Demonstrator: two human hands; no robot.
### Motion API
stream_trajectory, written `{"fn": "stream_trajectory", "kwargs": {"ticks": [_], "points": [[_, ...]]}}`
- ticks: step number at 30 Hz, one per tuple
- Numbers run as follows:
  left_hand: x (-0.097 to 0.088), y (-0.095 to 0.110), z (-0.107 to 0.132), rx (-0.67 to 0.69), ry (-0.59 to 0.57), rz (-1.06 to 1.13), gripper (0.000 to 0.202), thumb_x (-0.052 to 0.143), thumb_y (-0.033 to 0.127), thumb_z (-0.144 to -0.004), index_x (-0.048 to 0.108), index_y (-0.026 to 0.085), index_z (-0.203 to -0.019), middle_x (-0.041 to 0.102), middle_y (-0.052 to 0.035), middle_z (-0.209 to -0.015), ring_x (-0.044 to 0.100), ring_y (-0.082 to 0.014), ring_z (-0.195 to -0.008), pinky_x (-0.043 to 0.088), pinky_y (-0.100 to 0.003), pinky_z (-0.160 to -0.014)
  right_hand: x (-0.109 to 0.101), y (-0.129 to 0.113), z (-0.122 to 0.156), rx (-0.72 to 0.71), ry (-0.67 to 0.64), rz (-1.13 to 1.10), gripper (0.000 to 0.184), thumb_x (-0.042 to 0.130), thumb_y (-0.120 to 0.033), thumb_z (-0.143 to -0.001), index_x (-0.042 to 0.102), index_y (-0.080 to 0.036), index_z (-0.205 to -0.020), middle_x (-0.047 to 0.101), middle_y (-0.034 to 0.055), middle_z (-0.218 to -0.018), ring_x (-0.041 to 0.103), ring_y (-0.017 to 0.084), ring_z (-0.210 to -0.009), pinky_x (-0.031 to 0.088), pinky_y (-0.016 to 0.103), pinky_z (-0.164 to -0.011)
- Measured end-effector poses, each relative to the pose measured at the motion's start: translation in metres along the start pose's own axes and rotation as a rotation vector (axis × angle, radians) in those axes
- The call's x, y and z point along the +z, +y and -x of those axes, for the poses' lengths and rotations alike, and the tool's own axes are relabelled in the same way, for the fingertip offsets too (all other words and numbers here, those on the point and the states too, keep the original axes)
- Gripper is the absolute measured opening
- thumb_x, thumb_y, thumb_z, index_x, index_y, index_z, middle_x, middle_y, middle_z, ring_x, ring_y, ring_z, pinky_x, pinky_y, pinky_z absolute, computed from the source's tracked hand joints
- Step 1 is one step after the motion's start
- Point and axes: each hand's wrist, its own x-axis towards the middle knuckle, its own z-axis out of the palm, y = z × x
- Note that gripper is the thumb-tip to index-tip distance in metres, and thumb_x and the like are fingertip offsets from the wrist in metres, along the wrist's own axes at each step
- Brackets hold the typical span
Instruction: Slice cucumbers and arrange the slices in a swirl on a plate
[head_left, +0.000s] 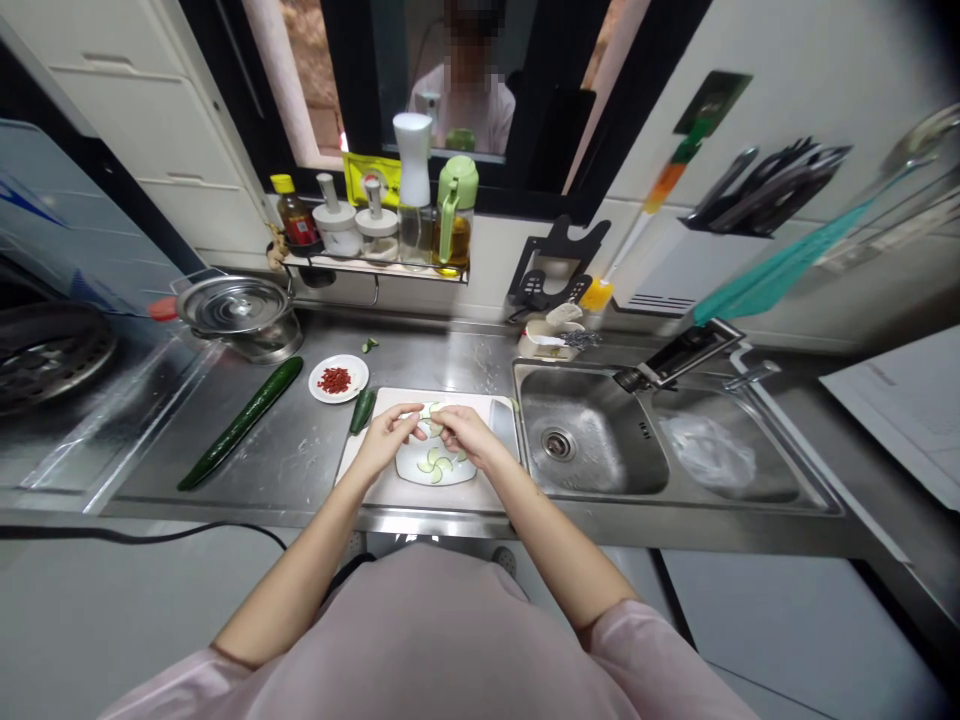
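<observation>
Above a white plate (409,474), my two hands come close together with cucumber slices (430,412) between their fingertips. The fingers of my left hand (388,437) are closed in a pinch at the slices' left side. My right hand (466,437) pinches a slice from the right. More thin cucumber slices (435,466) lie on the plate in a curved, petal-like pattern. Beneath the plate is a pale cutting board (375,490), with a knife blade (501,416) at its right side. A short cucumber piece (362,411) rests at the board's left edge.
Left of the board are a long cucumber (244,425) and a small dish (360,366) of small red pieces. A lidded steel pot (274,340) stands behind. To the right is a double sink (600,480) with a faucet (679,355). A shelf (375,268) holds bottles.
</observation>
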Motion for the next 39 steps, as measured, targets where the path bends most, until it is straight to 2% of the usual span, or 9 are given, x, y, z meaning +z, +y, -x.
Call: {"fn": "stream_trajectory", "kwargs": {"ticks": [5,10,14,20,26,29,32,35,39], "points": [[-0.007,-0.008,-0.014,-0.153,0.019,0.098,0.054,0.065,0.052,-0.072,0.065,0.015,-0.111,0.069,-0.0036,-0.072,0.053,-0.0099,-0.058,0.035,-0.022,-0.058,0.002,0.002,-0.015,-0.077,-0.035,0.163,0.024,0.064,-0.038,-0.069,0.056,-0.017,-0.062,0.046,-0.0067,-0.047,0.036,0.005,-0.041,0.023,0.016,-0.038],[-0.015,-0.021,-0.032,-0.161,0.105,0.168,0.057,0.078,0.04,-0.057,0.065,0.015,-0.106,0.064,0.0015,-0.065,0.048,-0.007,-0.055,0.036,-0.021,-0.059,0.005,0.006,-0.031,-0.093,-0.03,0.288,0.026,0.065,-0.038,-0.072,0.058,-0.015,-0.062,0.056,-0.0031,-0.058,0.046,0.006,-0.052,0.027,0.014,-0.041],[-0.018,-0.036,-0.039,-0.128,0.128,0.212,0.058,0.08,0.039,-0.052,0.064,0.015,-0.102,0.065,0.0002,-0.067,0.055,-0.0098,-0.06,0.041,-0.024,-0.065,0.005,0.019,-0.042,-0.059,-0.007,0.318,0.026,0.064,-0.036,-0.076,0.058,-0.015,-0.062,0.061,-0.0008,-0.061,0.049,0.006,-0.052,0.029,0.014,-0.039],[-0.017,-0.06,-0.043,-0.058,0.121,0.18,0.054,0.078,0.038,-0.056,0.063,0.014,-0.102,0.064,0.0016,-0.067,0.059,-0.0113,-0.065,0.044,-0.025,-0.069,0.007,0.038,-0.049,0.106,-0.013,0.296,0.022,0.061,-0.031,-0.083,0.057,-0.015,-0.068,0.062,-0.0003,-0.051,0.055,0.008,-0.044,0.032,0.013,-0.037],[-0.019,-0.083,-0.051,-0.013,0.089,0.095,0.048,0.074,0.037,-0.061,0.062,0.014,-0.102,0.063,0.0016,-0.067,0.06,-0.0115,-0.064,0.045,-0.025,-0.067,0.008,0.053,-0.056,0.217,0.012,0.26,0.028,0.062,-0.036,-0.085,0.053,-0.015,-0.069,0.061,-0.0006,-0.049,0.053,0.007,-0.039,0.03,0.013,-0.033],[-0.022,-0.095,-0.054,-0.002,0.07,0.03,0.045,0.072,0.035,-0.063,0.063,0.014,-0.101,0.063,0.001,-0.066,0.059,-0.0115,-0.063,0.045,-0.025,-0.065,0.008,0.063,-0.061,0.236,0.007,0.325,0.03,0.058,-0.036,-0.089,0.052,-0.016,-0.068,0.061,-0.0009,-0.049,0.052,0.006,-0.039,0.03,0.013,-0.033],[-0.025,-0.105,-0.054,0.004,0.058,-0.046,0.042,0.069,0.035,-0.065,0.064,0.014,-0.101,0.063,0.0006,-0.066,0.058,-0.0115,-0.061,0.045,-0.024,-0.063,0.01,0.071,-0.065,0.234,-0.024,0.437,0.026,0.054,-0.029,-0.091,0.053,-0.015,-0.069,0.061,-0.0005,-0.051,0.054,0.006,-0.042,0.034,0.012,-0.035],[-0.028,-0.113,-0.053,0.015,0.04,-0.134,0.04,0.066,0.033,-0.068,0.064,0.014,-0.102,0.064,-0.0002,-0.068,0.057,-0.0115,-0.061,0.044,-0.024,-0.062,0.012,0.077,-0.067,0.234,-0.029,0.503,0.018,0.055,-0.021,-0.089,0.056,-0.014,-0.072,0.062,0.0001,-0.053,0.056,0.007,-0.044,0.035,0.013,-0.037],[-0.031,-0.116,-0.053,0.011,0.016,-0.308,0.037,0.062,0.029,-0.072,0.065,0.016,-0.107,0.067,-0.001,-0.074,0.057,-0.0113,-0.061,0.044,-0.024,-0.064,0.013,0.081,-0.071,0.211,-0.004,0.634,0.014,0.056,-0.019,-0.086,0.058,-0.014,-0.073,0.063,0.0004,-0.056,0.053,0.007,-0.043,0.038,0.016,-0.042]]}}
